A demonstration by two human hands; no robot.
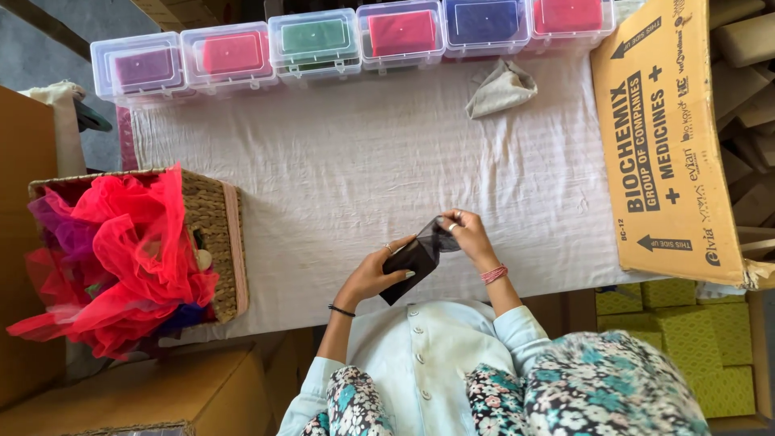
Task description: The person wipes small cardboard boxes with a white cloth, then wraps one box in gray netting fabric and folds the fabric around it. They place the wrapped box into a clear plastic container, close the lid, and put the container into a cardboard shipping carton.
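Pouch (413, 260), one small dark piece, sits between both hands near the worktop's (339, 169) front edge: the left hand (373, 274) clasps its lower end and the right hand (467, 236) pinches its sheer top. Six clear lidded boxes (315, 42) line the far edge (each holding a coloured block: purple, red, green, red, blue, red), and one wicker basket (211, 234) at the left overflows with red and purple netting (113, 258). One grey cloth (500, 87) lies near the boxes, one cardboard carton (666, 137) overhangs the right edge, and open white cloth spreads between.
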